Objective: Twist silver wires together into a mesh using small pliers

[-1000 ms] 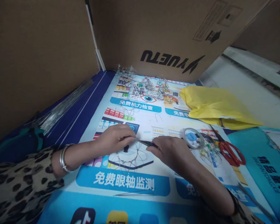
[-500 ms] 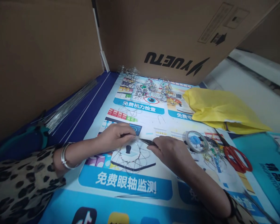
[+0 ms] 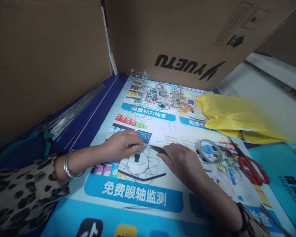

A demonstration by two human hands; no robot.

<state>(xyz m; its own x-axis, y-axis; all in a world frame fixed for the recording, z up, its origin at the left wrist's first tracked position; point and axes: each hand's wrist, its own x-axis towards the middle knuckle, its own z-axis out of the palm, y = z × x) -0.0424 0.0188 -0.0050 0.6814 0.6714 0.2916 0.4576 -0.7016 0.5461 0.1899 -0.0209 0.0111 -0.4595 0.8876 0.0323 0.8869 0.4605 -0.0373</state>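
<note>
My left hand [image 3: 120, 144] is closed, pinching the upper end of a thin wire piece [image 3: 148, 177] bent into petal-like loops with small beads. In my right hand [image 3: 184, 161] are dark pointed tweezers [image 3: 158, 149], gripped with the fingers wrapped round them. Their tip meets the wire close to my left fingertips; the exact contact is too fine to make out. The looped wire hangs or lies just below both hands, over a printed poster sheet [image 3: 108, 220].
Tangled beaded wires [image 3: 162, 93] lie at the back by a cardboard box [image 3: 187, 39]. At left are straight wires [image 3: 76, 108] and teal-handled pliers [image 3: 48, 138]. To the right are a tape roll [image 3: 209, 151], red-handled scissors [image 3: 254, 169] and a yellow bag [image 3: 236, 115].
The view has shifted slightly. Both hands keep their hold, and the tweezers' tip stays at the wire by my left fingers. The hanging wire loops have turned a little.
</note>
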